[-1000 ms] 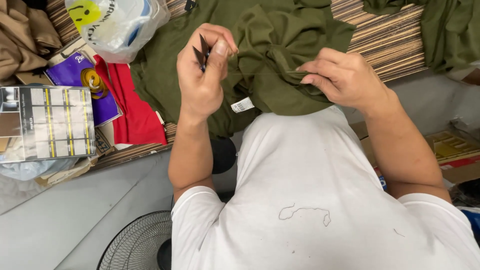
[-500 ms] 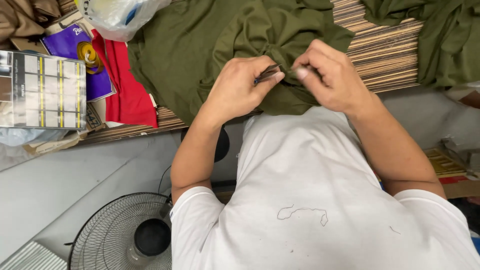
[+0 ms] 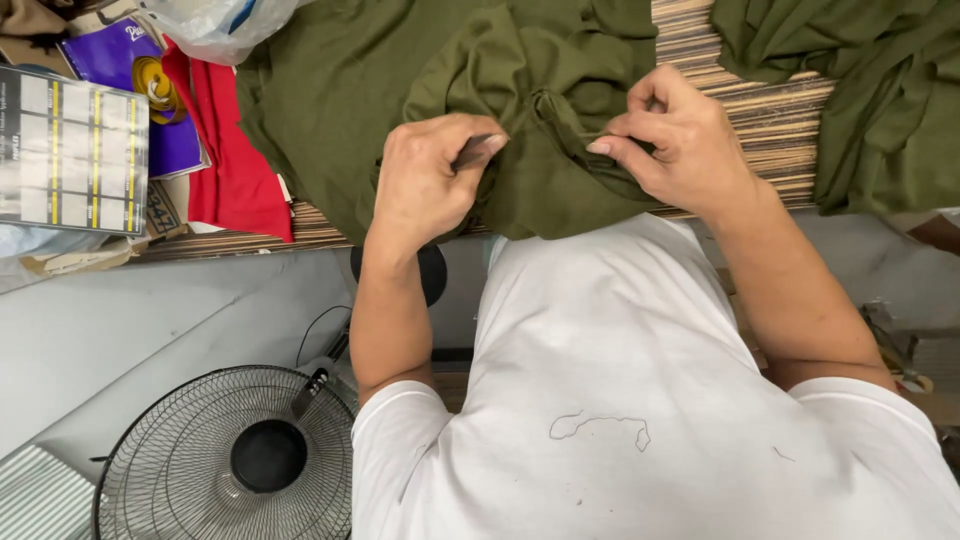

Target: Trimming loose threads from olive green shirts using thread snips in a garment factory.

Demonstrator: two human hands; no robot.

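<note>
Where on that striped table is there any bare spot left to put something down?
One bare strip of striped table lies between the green shirt under the right hand and the second green cloth. The left end is crowded: red cloth, purple booklet, plastic bag.

- Looking down on the person's white short-sleeved T-shirt (image 3: 640, 400), plain cotton, filling the lower right of the view.
- There's a thin dark thread (image 3: 598, 426) lying in a squiggly loop on the shirt front, with a few tiny dark specks and a short stray thread scattered close by.
- Sleeves end well above the elbows, hemmed edges showing on both sides.
- Both forearms are bare: no watch, no bracelet.
- The left hand (image 3: 425, 185) and right hand (image 3: 675, 140) are bare too, no gloves, no rings visible; short, trimmed nails.
</note>
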